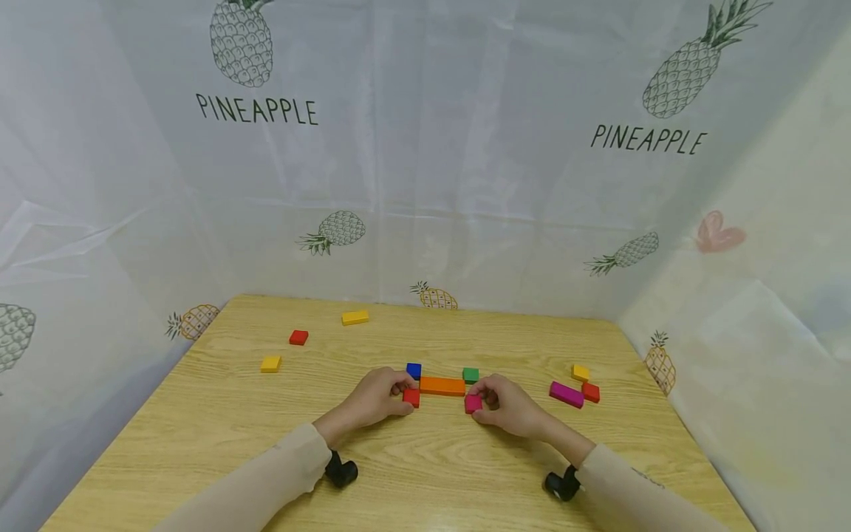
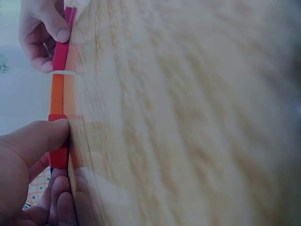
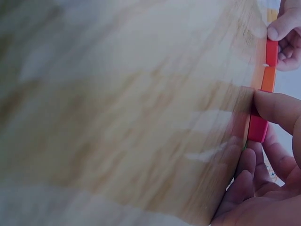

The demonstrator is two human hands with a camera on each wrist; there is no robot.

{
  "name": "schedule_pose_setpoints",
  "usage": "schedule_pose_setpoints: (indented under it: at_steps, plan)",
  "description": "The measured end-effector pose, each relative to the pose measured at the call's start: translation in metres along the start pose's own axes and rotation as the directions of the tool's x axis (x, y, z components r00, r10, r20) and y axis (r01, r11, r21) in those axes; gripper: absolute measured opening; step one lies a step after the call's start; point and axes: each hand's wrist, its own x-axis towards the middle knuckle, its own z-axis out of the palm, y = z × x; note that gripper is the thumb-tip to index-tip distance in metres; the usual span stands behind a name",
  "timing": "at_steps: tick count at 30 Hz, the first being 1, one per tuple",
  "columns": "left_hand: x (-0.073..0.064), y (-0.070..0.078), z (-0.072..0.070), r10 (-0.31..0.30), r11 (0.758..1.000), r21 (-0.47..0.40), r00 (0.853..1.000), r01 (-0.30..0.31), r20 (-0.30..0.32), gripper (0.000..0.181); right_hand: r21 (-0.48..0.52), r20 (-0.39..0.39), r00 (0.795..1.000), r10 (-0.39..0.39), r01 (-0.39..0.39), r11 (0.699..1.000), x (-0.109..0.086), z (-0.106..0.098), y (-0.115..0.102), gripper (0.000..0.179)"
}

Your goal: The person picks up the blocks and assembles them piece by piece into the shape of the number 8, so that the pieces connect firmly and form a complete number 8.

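While your L hand pinches red square block, R hand magenta square block, 8 & 4 o'clock off orange oblong bar, you're prob aligning; next needs gentle release imo.

On the table, a middle block lies between left hand and right hand, two blocks at its far corners; three blocks lie left, three others right.

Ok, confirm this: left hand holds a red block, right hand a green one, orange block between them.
No: the right hand holds a pink block, not a green one, as the head view shows; the left hand does hold a red block, with the orange block between them.
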Motion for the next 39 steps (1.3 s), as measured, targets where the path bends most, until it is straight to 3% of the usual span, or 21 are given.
schedule_pose_setpoints:
  at_steps: [39]
  plan:
    - [0.0008, -0.0029, 0.0021, 0.005, 1.000, 0.012, 1.000, -0.005, -0.012, 0.026, -0.023, 0.008, 1.000, -0.010, 0.010, 1.000, 0.0036, 0.0001, 0.0019, 0.023]
